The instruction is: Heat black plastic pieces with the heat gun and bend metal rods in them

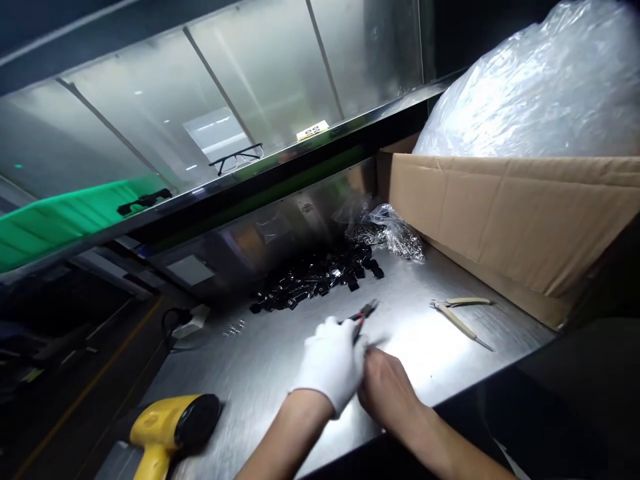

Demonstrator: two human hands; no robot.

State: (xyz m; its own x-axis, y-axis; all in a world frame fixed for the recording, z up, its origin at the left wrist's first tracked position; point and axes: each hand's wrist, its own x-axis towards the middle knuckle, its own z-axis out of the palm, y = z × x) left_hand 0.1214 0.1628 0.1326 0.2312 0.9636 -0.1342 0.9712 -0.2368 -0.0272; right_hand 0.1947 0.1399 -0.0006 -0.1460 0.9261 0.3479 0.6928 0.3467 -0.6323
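My left hand, in a white glove, is closed around dark pliers with red parts; their tip points up and to the right over the metal table. Right beside it, my bare right hand is closed, its fingers curled and partly hidden; what they hold, if anything, cannot be made out. A pile of small black parts lies beyond my hands along the back of the table. To the right rest cutters with pale yellow handles, touched by neither hand.
A cardboard box with clear plastic wrap stands at the right. Clear bags of small metal parts lie beside it. A yellow heat gun is at the lower left, and small metal pieces lie left of my hands.
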